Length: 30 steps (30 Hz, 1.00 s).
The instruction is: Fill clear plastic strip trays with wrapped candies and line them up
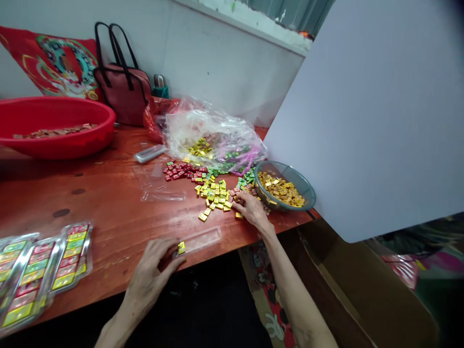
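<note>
1. Grips a clear tray (205,237) by its left end with the left hand (154,261), near the table's (108,193) front edge, with one yellow block (181,248) in that end.
2. Reaches into the loose blocks (216,192) with the right hand (253,210); cannot tell whether grasping one.
3. Just right of that hand, a bowl (311,192) of gold blocks.
4. Behind, a plastic bag (217,123).

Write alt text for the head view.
A person's left hand is at one end of a clear plastic tray, by a yellow piece, while the right hand is at loose colored pieces on a reddish table. Filled trays lie at left; a bowl of gold-colored pieces stands near the right hand.
</note>
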Each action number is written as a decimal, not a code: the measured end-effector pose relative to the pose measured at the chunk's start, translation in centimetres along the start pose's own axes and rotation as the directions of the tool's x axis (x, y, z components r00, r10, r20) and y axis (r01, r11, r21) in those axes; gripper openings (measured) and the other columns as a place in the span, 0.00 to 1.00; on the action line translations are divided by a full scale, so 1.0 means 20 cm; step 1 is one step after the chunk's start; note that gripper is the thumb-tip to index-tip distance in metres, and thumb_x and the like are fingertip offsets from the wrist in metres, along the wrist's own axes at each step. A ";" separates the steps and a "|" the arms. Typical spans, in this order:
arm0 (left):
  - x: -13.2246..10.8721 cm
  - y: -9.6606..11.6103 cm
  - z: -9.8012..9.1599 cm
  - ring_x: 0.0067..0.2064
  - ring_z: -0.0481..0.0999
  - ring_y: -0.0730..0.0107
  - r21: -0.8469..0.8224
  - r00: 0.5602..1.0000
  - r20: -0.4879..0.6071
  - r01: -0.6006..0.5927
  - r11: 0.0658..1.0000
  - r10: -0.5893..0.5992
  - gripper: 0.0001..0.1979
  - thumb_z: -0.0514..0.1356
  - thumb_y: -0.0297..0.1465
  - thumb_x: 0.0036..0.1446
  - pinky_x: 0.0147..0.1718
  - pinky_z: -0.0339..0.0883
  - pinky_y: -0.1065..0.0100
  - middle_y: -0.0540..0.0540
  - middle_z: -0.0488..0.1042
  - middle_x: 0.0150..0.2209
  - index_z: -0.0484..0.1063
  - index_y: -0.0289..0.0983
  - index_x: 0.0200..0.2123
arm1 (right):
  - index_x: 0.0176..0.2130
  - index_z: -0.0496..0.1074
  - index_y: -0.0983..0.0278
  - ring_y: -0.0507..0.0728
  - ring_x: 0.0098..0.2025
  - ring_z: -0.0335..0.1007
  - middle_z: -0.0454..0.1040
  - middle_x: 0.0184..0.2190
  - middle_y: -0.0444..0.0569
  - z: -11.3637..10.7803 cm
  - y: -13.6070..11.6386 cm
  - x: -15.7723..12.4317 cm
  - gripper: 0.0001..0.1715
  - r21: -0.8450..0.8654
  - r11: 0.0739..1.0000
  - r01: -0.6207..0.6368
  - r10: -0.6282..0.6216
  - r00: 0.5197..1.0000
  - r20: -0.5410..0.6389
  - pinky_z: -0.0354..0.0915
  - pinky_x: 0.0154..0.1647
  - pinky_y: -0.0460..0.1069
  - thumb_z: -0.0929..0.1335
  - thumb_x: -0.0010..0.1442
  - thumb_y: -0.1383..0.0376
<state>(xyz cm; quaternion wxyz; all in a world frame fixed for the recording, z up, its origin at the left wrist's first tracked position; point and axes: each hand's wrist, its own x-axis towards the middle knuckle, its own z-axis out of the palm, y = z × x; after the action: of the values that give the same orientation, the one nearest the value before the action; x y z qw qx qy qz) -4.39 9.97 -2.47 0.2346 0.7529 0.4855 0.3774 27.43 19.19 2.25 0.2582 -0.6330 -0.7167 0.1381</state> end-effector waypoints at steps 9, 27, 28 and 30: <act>0.01 0.01 0.00 0.46 0.71 0.58 0.023 1.000 -0.006 -0.028 0.999 0.028 0.15 0.62 0.41 0.57 0.45 0.68 0.58 0.45 0.74 0.43 0.70 0.42 0.45 | 0.37 0.73 0.63 0.52 0.32 0.64 0.70 0.32 0.44 0.03 -0.01 0.01 0.05 -0.007 1.000 0.017 -0.017 0.999 0.045 0.56 0.34 0.46 0.69 0.57 0.67; 0.01 0.02 -0.01 0.45 0.73 0.58 0.023 1.000 -0.014 -0.026 0.999 0.027 0.13 0.61 0.41 0.57 0.44 0.70 0.58 0.45 0.76 0.42 0.72 0.42 0.44 | 0.38 0.75 0.65 0.53 0.36 0.70 0.75 0.34 0.46 -0.05 -0.06 0.02 0.11 0.453 0.890 0.053 -0.109 0.989 0.098 0.63 0.40 0.48 0.66 0.60 0.61; 0.01 0.02 -0.01 0.45 0.73 0.58 0.024 1.000 -0.015 -0.026 0.999 0.027 0.14 0.61 0.41 0.57 0.44 0.70 0.58 0.45 0.76 0.42 0.72 0.42 0.44 | 0.39 0.74 0.65 0.53 0.36 0.70 0.75 0.34 0.46 -0.05 -0.08 0.01 0.12 0.509 0.860 0.029 -0.106 0.987 0.123 0.64 0.39 0.48 0.66 0.60 0.60; 0.01 0.02 -0.01 0.46 0.72 0.57 0.024 1.000 -0.012 -0.021 0.999 0.021 0.14 0.61 0.41 0.57 0.44 0.69 0.57 0.44 0.76 0.42 0.72 0.41 0.44 | 0.41 0.73 0.65 0.52 0.34 0.71 0.75 0.33 0.45 -0.03 -0.11 -0.01 0.14 0.616 0.787 -0.035 -0.090 0.981 0.170 0.65 0.36 0.47 0.67 0.58 0.59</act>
<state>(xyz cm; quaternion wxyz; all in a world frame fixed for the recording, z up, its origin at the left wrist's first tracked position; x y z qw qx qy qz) -4.21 10.02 -2.01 0.2185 0.7584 0.4836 0.3784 25.93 18.60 3.77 0.3828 -0.4873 -0.6628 0.4204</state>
